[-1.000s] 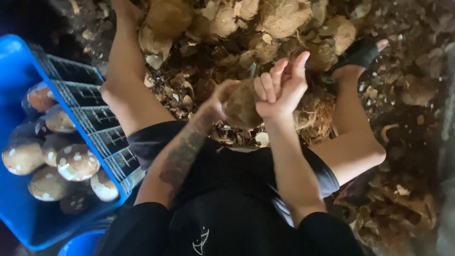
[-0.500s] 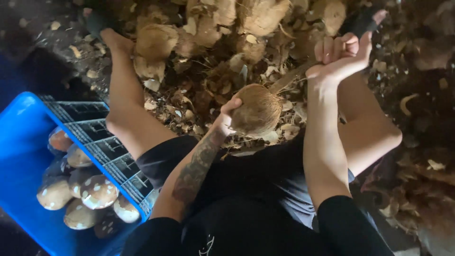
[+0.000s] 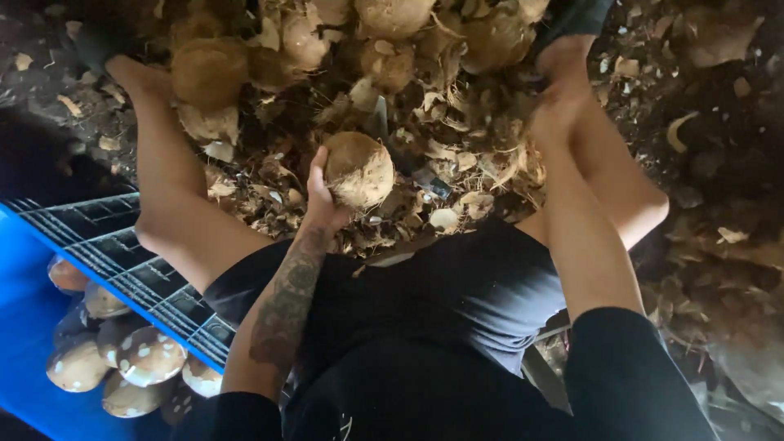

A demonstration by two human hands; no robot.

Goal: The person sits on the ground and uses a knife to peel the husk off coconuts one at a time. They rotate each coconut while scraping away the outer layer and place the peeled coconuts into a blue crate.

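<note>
My left hand (image 3: 322, 198) grips a round, brown, partly husked coconut (image 3: 360, 169) from its left side and holds it over the husk litter between my knees. My right hand (image 3: 558, 108) is lifted up and away to the right of the coconut, close to my right foot (image 3: 572, 45). I see it from the wrist side, its fingers are hidden, and whether it holds anything cannot be made out. A dull metal blade-like piece (image 3: 428, 181) shows among the husks just right of the coconut.
A heap of fibrous brown coconuts (image 3: 211, 69) and torn husk pieces (image 3: 457, 155) covers the ground ahead. At my lower left stands a blue plastic crate (image 3: 24, 269) with several pale, peeled coconuts (image 3: 149, 356). My bare legs (image 3: 167, 196) flank the work spot.
A second ago both hands were on the coconut. My right hand has let go and swung up to the right, while the left keeps hold. The view has shifted towards the heap.
</note>
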